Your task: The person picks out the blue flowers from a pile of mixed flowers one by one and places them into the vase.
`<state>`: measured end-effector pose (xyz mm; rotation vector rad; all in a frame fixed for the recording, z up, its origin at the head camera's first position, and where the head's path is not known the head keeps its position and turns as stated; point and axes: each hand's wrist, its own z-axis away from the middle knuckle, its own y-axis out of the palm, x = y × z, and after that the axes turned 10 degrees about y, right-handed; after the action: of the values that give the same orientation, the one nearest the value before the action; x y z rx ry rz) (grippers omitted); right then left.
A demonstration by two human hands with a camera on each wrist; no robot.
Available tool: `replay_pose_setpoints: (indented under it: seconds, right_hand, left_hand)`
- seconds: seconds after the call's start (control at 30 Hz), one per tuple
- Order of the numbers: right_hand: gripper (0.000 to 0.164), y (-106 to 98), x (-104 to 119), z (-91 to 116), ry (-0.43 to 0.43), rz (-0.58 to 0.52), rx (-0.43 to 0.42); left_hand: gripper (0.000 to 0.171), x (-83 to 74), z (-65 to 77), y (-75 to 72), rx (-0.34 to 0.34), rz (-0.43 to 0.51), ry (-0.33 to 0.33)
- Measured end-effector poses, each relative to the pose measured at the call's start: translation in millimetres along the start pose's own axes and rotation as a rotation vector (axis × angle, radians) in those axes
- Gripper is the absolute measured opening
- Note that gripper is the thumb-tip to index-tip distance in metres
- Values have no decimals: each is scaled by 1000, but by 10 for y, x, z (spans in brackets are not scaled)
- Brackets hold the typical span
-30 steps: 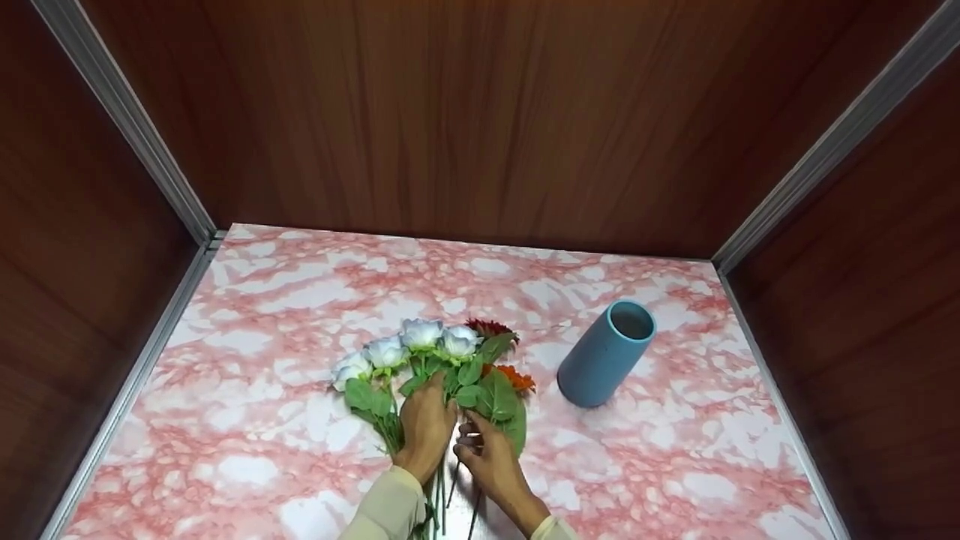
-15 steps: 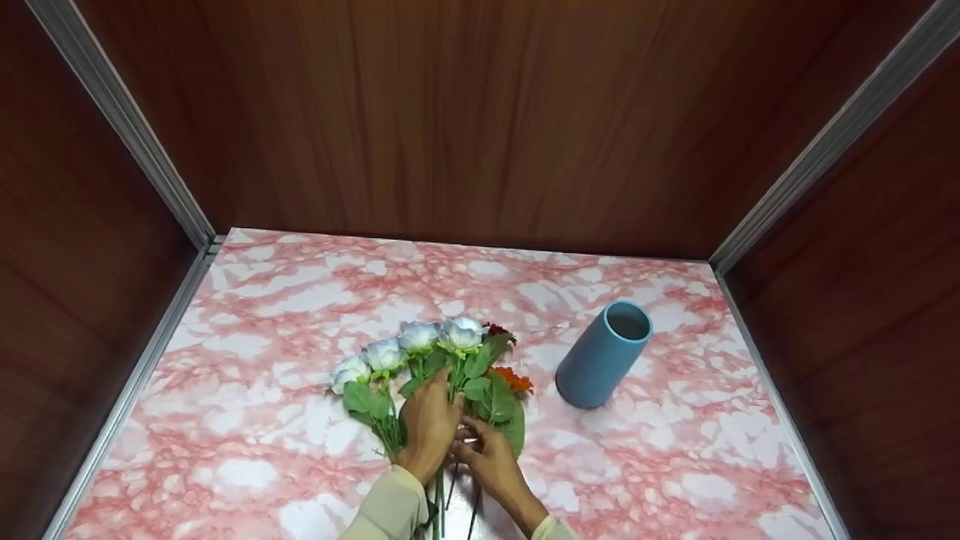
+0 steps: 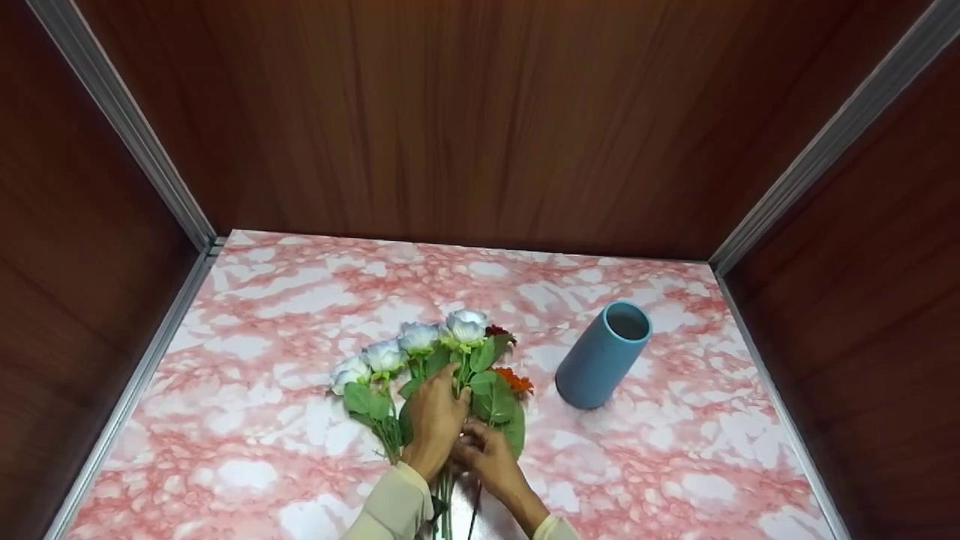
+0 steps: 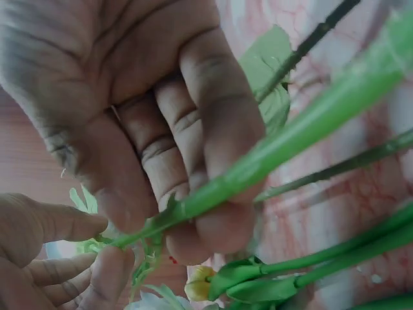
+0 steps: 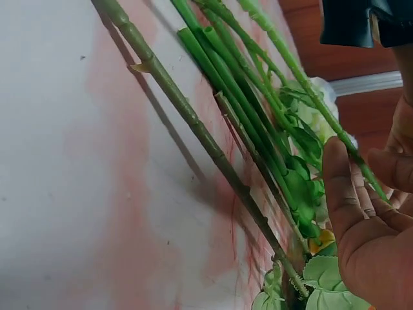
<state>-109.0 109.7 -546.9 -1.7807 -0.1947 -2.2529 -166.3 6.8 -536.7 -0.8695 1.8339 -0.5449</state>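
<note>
My left hand [image 3: 436, 416] curls its fingers about the green stem [image 4: 251, 169] of a white rose [image 3: 466, 327], the highest in a row of several white roses. My right hand [image 3: 486, 454] sits just below and right of it, pinching the same stem between thumb and fingers, as the left wrist view shows. Other green stems [image 5: 239, 97] lie beside it on the table. A dark red flower [image 3: 498, 331] and an orange flower [image 3: 514, 379] with broad leaves lie to the right of the roses. The stem's upper part is partly hidden by my left hand.
A blue-grey vase [image 3: 600, 360] stands upright to the right of the flowers. Everything rests on a pink-and-white marbled table top [image 3: 285, 300]. Brown wood panels [image 3: 450, 120] rise behind and at both sides, with metal strips [image 3: 142, 150] at the corners.
The rightmost white rose has moved up and slightly right, away from its neighbours. My left hand has shifted slightly right, closer to my right hand. The vase has not moved.
</note>
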Motion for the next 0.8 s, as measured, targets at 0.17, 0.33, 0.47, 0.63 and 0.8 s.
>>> replay_pose_setpoints:
  seconds: [0.17, 0.33, 0.47, 0.63, 0.8]
  right_hand:
    - [21, -14, 32, 5, 3, -14, -12]
    - [22, -17, 82, 19, 1, -1, -38]
    - [21, -27, 134, 40, -12, 37, -66]
    - [19, -61, 204, 59, -24, 25, -83]
    - [19, -105, 261, 70, -48, 22, -93]
  left_hand:
    - [38, -36, -24, -31, -8, 44, 0]
    - [36, -78, -45, -62, -11, 57, 13]
    - [37, -126, -60, -80, -10, 63, 27]
    - [36, -184, -105, -94, -32, 63, 72]
    - [37, -256, -150, -116, -52, 60, 78]
